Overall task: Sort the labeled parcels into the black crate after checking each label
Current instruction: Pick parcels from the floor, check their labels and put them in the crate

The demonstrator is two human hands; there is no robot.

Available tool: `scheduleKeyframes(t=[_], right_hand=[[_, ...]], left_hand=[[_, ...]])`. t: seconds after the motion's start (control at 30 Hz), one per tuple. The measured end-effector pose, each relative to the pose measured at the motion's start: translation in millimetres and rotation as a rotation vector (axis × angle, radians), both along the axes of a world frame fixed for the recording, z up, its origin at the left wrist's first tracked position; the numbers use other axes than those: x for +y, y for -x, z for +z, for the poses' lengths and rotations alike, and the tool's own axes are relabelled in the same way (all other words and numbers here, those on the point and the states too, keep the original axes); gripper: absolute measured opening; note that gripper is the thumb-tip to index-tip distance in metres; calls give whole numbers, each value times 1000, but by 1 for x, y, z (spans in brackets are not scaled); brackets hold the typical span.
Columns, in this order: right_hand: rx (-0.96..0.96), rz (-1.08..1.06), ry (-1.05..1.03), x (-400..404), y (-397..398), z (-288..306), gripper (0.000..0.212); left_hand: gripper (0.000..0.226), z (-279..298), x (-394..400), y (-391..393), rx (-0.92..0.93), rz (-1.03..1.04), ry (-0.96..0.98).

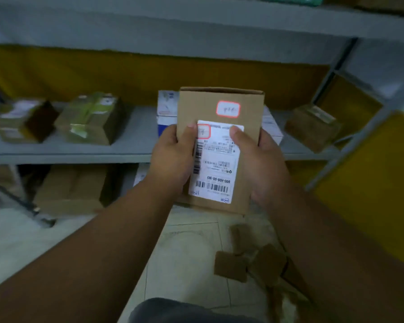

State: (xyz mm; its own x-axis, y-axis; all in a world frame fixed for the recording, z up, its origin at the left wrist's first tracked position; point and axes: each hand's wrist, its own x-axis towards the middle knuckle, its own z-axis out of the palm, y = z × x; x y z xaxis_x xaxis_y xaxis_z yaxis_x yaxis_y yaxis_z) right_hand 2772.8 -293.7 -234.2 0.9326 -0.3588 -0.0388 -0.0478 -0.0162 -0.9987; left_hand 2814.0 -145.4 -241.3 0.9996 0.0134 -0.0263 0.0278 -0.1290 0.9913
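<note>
I hold a brown cardboard parcel [210,106] upright in front of me with both hands. Its white shipping label [216,164] faces me upside down, with barcodes and two small red-bordered stickers. My left hand [170,159] grips the parcel's left edge, thumb on the label's corner. My right hand [264,166] grips the right edge, thumb on the label's top. No black crate is in view.
A grey metal shelf [68,150] runs behind the parcel, carrying taped cardboard parcels at left [89,118], a white-blue box [167,108] and a brown box at right [313,127]. A cardboard box [72,190] sits under the shelf. Torn cardboard scraps [250,259] lie on the tiled floor.
</note>
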Motion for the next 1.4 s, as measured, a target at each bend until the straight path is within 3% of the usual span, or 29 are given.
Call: scheduleKeyframes(t=[0.1, 0.2, 0.4, 0.53, 0.67, 0.83, 1.03, 1.17, 1.27, 1.4], right_hand=[[19, 141, 48, 22, -5, -3, 60], [75, 335, 4, 34, 9, -19, 41], [130, 544, -80, 65, 51, -47, 34], [151, 670, -60, 102, 82, -55, 45], [155, 768, -26, 144, 107, -55, 59], [175, 894, -95, 234, 148, -56, 45], [209, 1049, -167, 387, 241, -66, 49], [243, 1151, -227, 466, 284, -67, 45], [268, 1161, -228, 502, 296, -68, 47], [249, 1127, -191, 543, 272, -63, 33]], left_hand=[[35, -1, 22, 18, -29, 170, 24], [36, -16, 36, 59, 22, 355, 3], [37, -30, 59, 137, 95, 598, -54], [39, -34, 90, 185, 126, 736, -99], [38, -39, 128, 222, 135, 817, -84], [39, -42, 210, 279, 159, 939, -110], [32, -37, 350, 387, 140, 1091, -220], [32, -43, 418, 441, 137, 1159, -181], [32, -44, 453, 454, 127, 1142, -145], [30, -43, 496, 427, 116, 1135, -143]])
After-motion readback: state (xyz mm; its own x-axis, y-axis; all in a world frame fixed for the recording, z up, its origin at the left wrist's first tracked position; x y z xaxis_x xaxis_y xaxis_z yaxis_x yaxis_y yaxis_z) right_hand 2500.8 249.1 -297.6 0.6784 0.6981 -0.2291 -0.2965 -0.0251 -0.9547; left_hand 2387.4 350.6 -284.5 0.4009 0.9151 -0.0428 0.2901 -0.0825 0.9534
